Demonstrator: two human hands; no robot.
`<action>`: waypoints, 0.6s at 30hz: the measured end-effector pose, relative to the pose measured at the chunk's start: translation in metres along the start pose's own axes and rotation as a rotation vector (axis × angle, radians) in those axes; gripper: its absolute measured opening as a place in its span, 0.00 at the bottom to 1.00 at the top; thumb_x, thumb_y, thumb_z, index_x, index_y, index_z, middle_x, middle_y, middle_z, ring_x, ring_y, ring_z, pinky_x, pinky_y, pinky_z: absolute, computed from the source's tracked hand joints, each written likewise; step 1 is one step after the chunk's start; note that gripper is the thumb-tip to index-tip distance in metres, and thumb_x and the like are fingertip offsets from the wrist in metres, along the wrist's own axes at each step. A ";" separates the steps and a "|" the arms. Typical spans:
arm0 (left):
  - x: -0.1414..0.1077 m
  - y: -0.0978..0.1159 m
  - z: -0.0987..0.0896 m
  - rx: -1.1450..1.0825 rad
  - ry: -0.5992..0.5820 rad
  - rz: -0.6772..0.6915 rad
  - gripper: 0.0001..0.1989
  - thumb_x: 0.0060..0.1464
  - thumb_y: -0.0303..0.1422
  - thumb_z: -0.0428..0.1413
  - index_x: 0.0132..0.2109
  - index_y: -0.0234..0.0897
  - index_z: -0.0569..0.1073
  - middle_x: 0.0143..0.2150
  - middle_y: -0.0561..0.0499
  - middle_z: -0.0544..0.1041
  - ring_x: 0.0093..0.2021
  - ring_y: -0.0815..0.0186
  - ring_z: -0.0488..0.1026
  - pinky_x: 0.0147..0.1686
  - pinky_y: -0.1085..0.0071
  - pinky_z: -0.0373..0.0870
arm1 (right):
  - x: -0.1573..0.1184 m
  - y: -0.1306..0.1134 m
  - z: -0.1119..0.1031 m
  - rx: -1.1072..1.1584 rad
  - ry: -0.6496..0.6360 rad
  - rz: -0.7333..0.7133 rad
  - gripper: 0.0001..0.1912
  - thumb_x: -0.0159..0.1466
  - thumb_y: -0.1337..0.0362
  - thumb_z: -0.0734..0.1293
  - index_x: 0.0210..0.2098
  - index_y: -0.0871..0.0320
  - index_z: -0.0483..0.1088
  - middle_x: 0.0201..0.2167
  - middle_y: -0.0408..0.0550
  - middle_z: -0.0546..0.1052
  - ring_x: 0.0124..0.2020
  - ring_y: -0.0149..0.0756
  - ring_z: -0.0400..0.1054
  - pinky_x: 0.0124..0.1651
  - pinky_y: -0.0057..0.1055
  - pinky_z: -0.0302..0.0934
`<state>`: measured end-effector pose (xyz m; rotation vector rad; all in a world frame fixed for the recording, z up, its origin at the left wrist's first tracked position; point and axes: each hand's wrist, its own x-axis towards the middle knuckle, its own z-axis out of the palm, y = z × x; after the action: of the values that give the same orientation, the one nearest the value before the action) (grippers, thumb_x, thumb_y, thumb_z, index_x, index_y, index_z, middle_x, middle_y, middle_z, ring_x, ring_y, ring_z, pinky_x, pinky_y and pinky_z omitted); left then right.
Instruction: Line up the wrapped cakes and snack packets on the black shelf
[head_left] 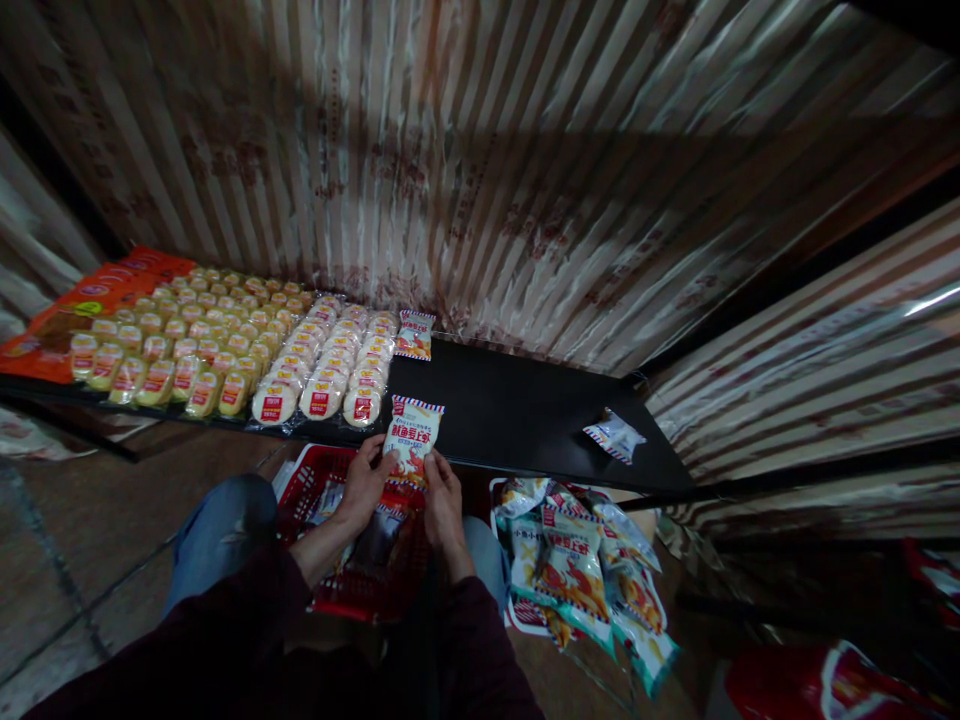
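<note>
Between my two hands is a small white and red snack packet with a striped edge, held upright at the front edge of a black shelf. My left hand grips its left side, thumb on the front. On its right side my right hand has closed too. A similar snack packet lies at the back of the shelf, beside rows of round wrapped crackers. Below my hands stands a red basket with packets in it, partly hidden by my forearms.
Yellow wrapped cakes and orange bags fill the shelf's left part. One packet lies on its right end. A second basket, heaped with snack bags, stands right of my knee. Striped cloth hangs behind; dark metal bars cross at right.
</note>
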<state>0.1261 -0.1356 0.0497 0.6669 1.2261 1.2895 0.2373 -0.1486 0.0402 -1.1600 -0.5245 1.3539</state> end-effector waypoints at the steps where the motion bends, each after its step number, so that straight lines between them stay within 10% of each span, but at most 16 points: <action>1: 0.001 0.000 0.001 -0.002 -0.008 0.002 0.19 0.41 0.36 0.63 0.42 0.37 0.72 0.40 0.45 0.79 0.41 0.58 0.75 0.44 0.63 0.70 | 0.002 0.001 -0.001 -0.005 0.013 -0.016 0.25 0.53 0.52 0.71 0.46 0.58 0.71 0.39 0.50 0.80 0.35 0.39 0.75 0.39 0.35 0.69; 18: 0.027 0.007 0.019 -0.030 -0.008 0.069 0.15 0.43 0.31 0.61 0.42 0.37 0.72 0.43 0.45 0.78 0.45 0.57 0.74 0.48 0.62 0.68 | 0.041 -0.010 0.012 0.089 0.102 -0.053 0.17 0.50 0.56 0.71 0.37 0.57 0.69 0.31 0.45 0.80 0.31 0.35 0.74 0.37 0.33 0.68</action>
<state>0.1372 -0.1043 0.0533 0.6973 1.1843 1.3589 0.2406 -0.1050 0.0403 -1.1287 -0.4151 1.2535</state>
